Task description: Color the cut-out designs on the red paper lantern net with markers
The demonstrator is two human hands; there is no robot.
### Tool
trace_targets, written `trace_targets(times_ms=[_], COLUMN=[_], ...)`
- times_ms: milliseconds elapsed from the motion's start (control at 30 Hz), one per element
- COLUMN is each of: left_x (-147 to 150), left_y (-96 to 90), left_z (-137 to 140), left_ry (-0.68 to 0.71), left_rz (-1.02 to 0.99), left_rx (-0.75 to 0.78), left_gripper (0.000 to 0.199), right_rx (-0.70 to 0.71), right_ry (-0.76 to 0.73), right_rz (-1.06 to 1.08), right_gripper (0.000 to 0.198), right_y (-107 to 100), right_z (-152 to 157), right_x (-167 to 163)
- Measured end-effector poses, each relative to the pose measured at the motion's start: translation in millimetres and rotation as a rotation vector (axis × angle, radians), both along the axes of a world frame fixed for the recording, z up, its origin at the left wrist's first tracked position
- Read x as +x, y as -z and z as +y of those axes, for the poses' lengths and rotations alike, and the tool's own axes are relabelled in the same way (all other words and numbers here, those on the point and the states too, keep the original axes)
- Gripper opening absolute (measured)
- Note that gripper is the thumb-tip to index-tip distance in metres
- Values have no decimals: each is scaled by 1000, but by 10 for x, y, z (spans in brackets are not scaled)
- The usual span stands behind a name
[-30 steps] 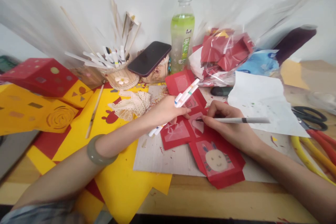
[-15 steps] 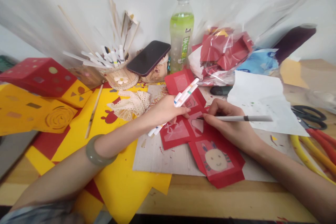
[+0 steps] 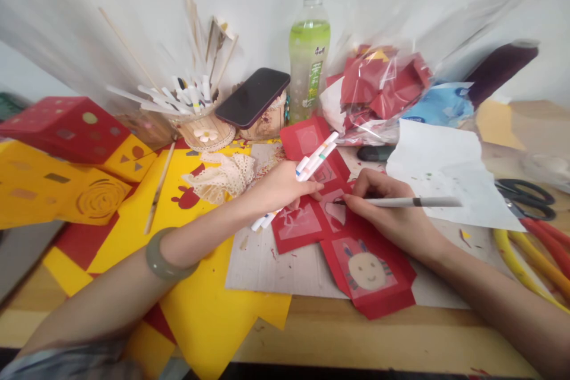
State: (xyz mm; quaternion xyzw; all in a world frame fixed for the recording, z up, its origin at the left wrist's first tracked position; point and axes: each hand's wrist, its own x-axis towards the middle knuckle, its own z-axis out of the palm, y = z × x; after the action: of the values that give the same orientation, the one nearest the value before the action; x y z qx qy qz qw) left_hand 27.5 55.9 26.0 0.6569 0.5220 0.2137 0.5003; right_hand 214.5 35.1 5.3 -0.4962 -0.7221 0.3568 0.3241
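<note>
A red paper cutout [image 3: 294, 237], shaped like an unfolded box, lies on grey cardboard [image 3: 253, 267]. Its panels carry clear film with drawings, among them a round rabbit face [image 3: 367, 271]. My right hand [image 3: 387, 205] pinches a white marker [image 3: 427, 202], its tip at a heart-like outline on the middle panel. Several white marker pens [image 3: 318, 157] with coloured bands are gripped in my left hand [image 3: 296, 187], which rests on the cutout with fingertips just left of the marker tip.
A green drink bottle [image 3: 309, 59], a phone [image 3: 253, 98] and a cup of markers [image 3: 202, 127] stand behind. Decorated boxes [image 3: 66, 130] and yellow paper [image 3: 209, 309] lie left. To the right are white paper [image 3: 440, 172], black-handled scissors [image 3: 525, 196] and bagged red scraps [image 3: 378, 83].
My right hand and its marker have shifted very slightly left over the middle panel. The left hand and the pens in it stay in place.
</note>
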Motion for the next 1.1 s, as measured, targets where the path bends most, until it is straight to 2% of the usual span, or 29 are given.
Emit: trace_targets(times_ms=[167,333,533,767,933,1100], left_x=[-22,-15,-5,-10,-16,-25], left_y=[28,14,24,13,41,65], left_z=[1,1,-2,-6,4,8], left_ry=[12,11,12,7,19,23], left_rz=[-4,-4,-45,-23,-20,-28], left_rx=[20,8,9,2,17,20], left_gripper=[16,15,14,13,14,16], right_rx=[27,-10,39,11,47,53], right_ry=[33,-11,71,23,74,59], right_rz=[4,9,21,-5,-17,-16], right_gripper=[21,22,22,21,21,21], right_y=[10,13,-19,-10,-15,-4], right_z=[11,9,-1,-5,3,4], right_x=[-8,0,-8,-13,-17,-11])
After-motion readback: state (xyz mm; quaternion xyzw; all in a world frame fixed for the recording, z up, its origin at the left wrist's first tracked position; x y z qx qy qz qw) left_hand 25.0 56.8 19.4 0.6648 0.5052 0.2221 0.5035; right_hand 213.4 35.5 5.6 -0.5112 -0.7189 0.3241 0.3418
